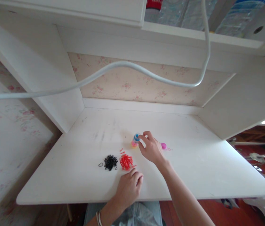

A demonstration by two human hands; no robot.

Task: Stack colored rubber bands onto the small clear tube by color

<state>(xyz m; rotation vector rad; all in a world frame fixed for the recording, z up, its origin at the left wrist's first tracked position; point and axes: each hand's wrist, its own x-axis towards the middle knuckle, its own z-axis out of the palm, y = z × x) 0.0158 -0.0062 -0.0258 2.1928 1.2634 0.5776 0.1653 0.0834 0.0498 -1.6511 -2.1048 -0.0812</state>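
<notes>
My right hand [151, 147] reaches over the table with its fingers bent. Its thumb and index finger are at a small clear container [136, 137] with blue in it; their exact contact is partly hidden. Pink and yellow show at the container's lower part. My left hand [129, 185] rests curled near the table's front edge, its fingertips mostly hidden and nothing visible in it. Just beyond it lies a pile of small red rubber bands [126, 162], with a few loose ones. To the left is a pile of black rubber bands [110, 162], one lying apart.
A pink object with a thin stem [164, 146] lies right of my right hand. The white table [61, 175] has side panels and a back ledge. A white cable [123, 64] crosses the view above it. Plastic bottles [172, 12] stand on the upper shelf.
</notes>
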